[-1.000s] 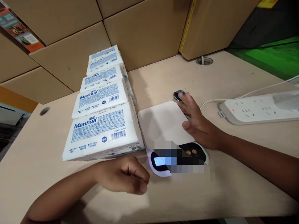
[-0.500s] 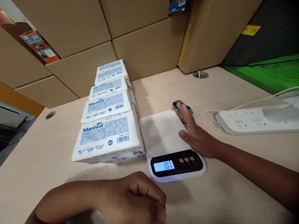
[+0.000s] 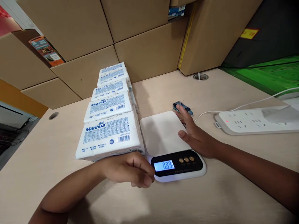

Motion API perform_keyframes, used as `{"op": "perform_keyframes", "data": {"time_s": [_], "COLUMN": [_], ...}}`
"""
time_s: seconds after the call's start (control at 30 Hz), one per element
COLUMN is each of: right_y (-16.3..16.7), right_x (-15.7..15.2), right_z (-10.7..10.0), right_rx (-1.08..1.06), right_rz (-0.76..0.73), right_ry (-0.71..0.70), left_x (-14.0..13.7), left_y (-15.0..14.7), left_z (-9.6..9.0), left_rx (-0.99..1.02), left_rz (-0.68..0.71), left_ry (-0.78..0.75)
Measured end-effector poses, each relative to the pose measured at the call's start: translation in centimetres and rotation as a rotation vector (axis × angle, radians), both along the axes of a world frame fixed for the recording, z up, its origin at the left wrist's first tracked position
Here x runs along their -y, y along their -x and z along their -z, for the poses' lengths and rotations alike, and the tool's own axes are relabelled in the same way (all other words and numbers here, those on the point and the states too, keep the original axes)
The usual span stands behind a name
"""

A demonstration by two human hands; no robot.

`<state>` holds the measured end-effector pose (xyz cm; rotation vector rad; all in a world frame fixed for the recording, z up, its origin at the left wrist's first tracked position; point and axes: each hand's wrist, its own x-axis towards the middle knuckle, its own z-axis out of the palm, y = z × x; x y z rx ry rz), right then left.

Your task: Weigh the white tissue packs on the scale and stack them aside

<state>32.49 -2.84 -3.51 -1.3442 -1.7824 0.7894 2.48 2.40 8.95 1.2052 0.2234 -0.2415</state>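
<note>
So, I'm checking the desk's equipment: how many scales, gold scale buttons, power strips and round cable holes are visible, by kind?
Scale: 1
Gold buttons: 3
Power strip: 1
Round cable holes: 2
Total: 7

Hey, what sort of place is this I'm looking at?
Probably a stockroom or warehouse workstation, though I can't be certain: cardboard boxes stand stacked behind the desk, where a lit digital scale sits beside a row of Manhua packs.
</note>
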Motion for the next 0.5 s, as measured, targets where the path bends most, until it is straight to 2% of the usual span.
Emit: {"op": "perform_keyframes", "data": {"time_s": [0.23,0.5], "right_y": [-0.24,-0.36], "right_x": [-0.07,-0.13], "right_z": [0.08,0.55], "right_rx": [0.0,-0.01], "right_rz": [0.002,0.018], "right_ry": [-0.014,-0.056], "left_x": [-0.02,-0.18], "left_y": [-0.19,-0.25], "left_z": [0.1,0.05], "left_rx": [0.023,0.014], "left_rz": [-0.064,-0.045], "left_ry": [0.001,-0.044]}}
